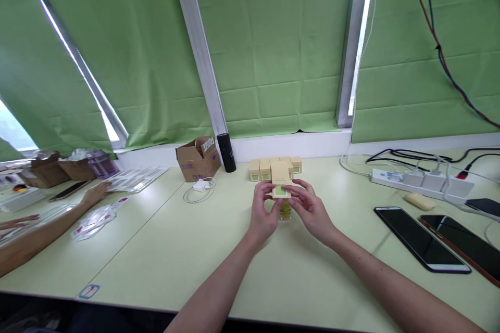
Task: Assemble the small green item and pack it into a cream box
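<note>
Between my two hands is a small tan cardboard box with a pale green square on its near side. My left hand grips its left side, fingers and thumb closed around the edge. From the right, my right hand pinches the same box. Just below it, a small clear container with something yellow-green inside shows between my hands; whether it touches the box I cannot tell. Behind, several similar tan boxes stand in a group, partly hidden by the held one.
An opened brown carton, a black cylinder and a white charger with cable stand back left. To the right lie a power strip and phones. Another person's arm reaches over printed sheets at far left.
</note>
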A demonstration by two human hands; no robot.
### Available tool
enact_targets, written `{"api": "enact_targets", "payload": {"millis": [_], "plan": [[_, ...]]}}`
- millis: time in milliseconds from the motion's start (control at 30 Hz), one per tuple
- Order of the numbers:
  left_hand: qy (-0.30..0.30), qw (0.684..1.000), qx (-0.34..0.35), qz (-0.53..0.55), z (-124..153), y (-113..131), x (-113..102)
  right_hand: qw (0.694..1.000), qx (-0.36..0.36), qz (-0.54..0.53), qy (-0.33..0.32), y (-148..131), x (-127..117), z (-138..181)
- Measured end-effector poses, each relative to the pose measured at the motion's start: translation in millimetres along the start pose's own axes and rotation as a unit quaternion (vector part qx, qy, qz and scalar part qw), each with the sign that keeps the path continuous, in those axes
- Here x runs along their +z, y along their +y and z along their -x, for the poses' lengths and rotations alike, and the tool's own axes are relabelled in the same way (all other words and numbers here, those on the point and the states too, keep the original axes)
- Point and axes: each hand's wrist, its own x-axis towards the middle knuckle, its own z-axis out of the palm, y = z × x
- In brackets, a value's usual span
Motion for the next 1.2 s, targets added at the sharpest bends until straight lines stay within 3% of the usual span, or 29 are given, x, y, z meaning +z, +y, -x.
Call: {"api": "enact_targets", "payload": {"millis": [167,333,667,800,1000,1100,1200], "plan": [[0.022,0.994,0.055,-0.090,1,4,-3,1.000,-0.007,0.020,-0.019,-4,2,2],[0.036,0.991,0.065,-0.108,-1,6,-3,0.996,-0.031,0.076,-0.044,-6,2,8],[0.097,0.992,-0.046,-0.059,-5,-10,-8,0.980,-0.120,0.132,-0.093,-9,8,20],[0.094,0.992,-0.076,-0.020,-7,-8,-8,0.973,-0.137,0.158,-0.096,-11,9,21],[0.055,0.988,-0.127,0.071,-10,-14,-11,0.971,-0.126,0.189,-0.072,-4,10,21],[0.073,0.982,-0.147,0.090,-14,-22,-16,0.966,-0.115,0.229,-0.024,2,7,18],[0.100,0.983,-0.145,0.052,-18,-29,-24,0.954,-0.079,0.287,-0.028,9,3,13]]}}
